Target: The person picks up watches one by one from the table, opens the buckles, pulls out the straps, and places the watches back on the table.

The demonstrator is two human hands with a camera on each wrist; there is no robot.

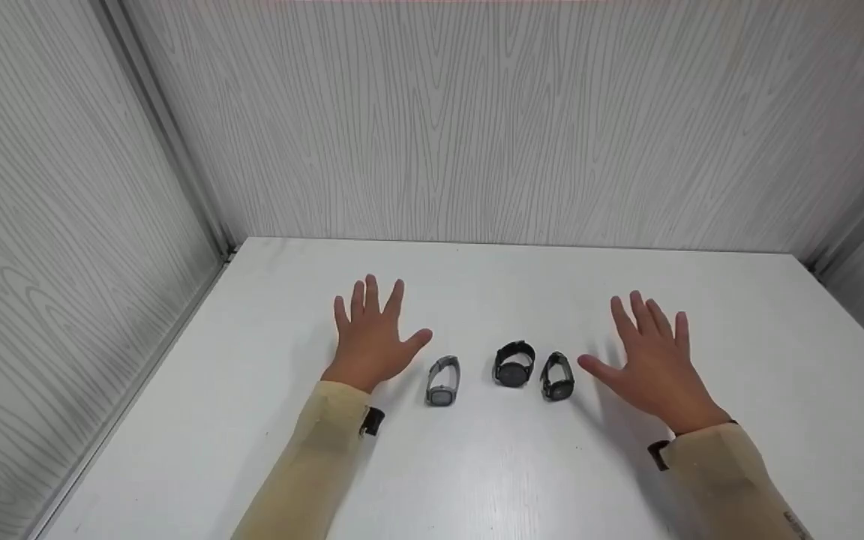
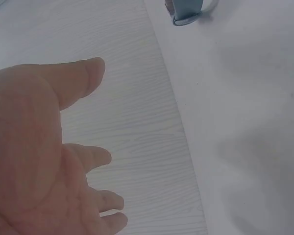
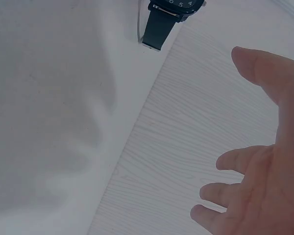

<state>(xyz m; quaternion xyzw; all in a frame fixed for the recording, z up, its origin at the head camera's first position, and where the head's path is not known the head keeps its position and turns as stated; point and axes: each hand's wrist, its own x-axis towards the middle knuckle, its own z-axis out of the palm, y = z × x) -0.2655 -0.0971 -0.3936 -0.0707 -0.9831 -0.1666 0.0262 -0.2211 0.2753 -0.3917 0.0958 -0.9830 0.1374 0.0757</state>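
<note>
Three wristwatches stand on the white table between my hands. One is a grey watch [image 1: 442, 396] with a squarish face. Another is a black watch [image 1: 512, 373] with a round face, its strap forming a loop behind. Close to its right is a smaller dark watch [image 1: 558, 388]. My left hand [image 1: 372, 341] hovers left of the grey watch with its fingers spread, holding nothing. To the right of the dark watches my right hand [image 1: 657, 367] is likewise spread and holds nothing. In the right wrist view, part of a dark watch [image 3: 161, 24] shows at the top, with white numerals.
The white table [image 1: 469, 480] reaches back to a grey wood-grain wall [image 1: 462, 127]. Another wood-grain panel [image 1: 42, 225] rises along the left side. Shadows of both hands fall on the tabletop. A black band [image 1: 373, 421] shows at the left sleeve's cuff.
</note>
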